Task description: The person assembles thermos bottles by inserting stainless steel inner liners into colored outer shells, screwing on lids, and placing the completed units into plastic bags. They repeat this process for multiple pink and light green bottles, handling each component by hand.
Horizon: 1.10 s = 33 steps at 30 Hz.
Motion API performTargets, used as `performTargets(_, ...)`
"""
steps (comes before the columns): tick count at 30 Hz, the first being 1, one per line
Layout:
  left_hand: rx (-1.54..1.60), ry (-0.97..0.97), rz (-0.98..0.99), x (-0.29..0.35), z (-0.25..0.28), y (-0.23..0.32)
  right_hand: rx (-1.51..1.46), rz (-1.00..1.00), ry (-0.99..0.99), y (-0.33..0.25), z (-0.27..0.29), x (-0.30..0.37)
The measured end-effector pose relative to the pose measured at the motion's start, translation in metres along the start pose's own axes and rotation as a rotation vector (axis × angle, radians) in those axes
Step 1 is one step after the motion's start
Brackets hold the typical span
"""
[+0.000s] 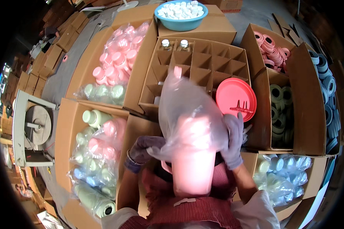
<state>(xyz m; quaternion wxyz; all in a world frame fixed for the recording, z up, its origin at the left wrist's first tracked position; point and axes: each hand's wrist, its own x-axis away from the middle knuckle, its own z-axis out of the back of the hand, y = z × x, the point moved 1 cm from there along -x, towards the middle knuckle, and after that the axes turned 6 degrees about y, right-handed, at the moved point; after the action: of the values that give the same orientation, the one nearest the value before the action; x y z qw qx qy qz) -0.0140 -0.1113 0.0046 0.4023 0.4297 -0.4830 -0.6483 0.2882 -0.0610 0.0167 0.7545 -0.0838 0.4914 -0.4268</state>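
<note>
A pink jug (193, 171) stands upright against my lap, its handle toward the left. A clear plastic bag (179, 101) covers the upper part of the jug and billows up and away from me, smeared by motion. My left hand (143, 150), in a grey glove, is closed on the bag's lower left edge. On the other side, my gloved right hand (233, 141) grips the bag's right edge, with one finger raised near a red round tray (240, 95). A dark red pronged piece lies on that tray.
A divided carton (202, 53) ahead holds two white-capped bottles. Behind it stands a blue basin (181, 23) of white caps. Cartons of pink bottles (118, 61) and bagged mixed bottles (99, 147) line the left; cartons of pink rings (269, 44), green rings (279, 110) and bagged bottles (283, 168) line the right.
</note>
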Motion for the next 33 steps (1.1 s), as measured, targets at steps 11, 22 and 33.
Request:
performTargets(11,0.054,0.156,0.342,0.086,-0.024,-0.022,0.291,-0.095,-0.13,-0.049,0.031,0.069)
performTargets(22,-0.14,0.013,0.11,0.049,0.01,0.026,-0.028,0.264,-0.483,-0.063,0.085,0.193)
performTargets(33,0.737,0.714,0.677,0.245,0.02,-0.004,-0.796,-0.592,-0.507,-0.113,-0.006,0.057)
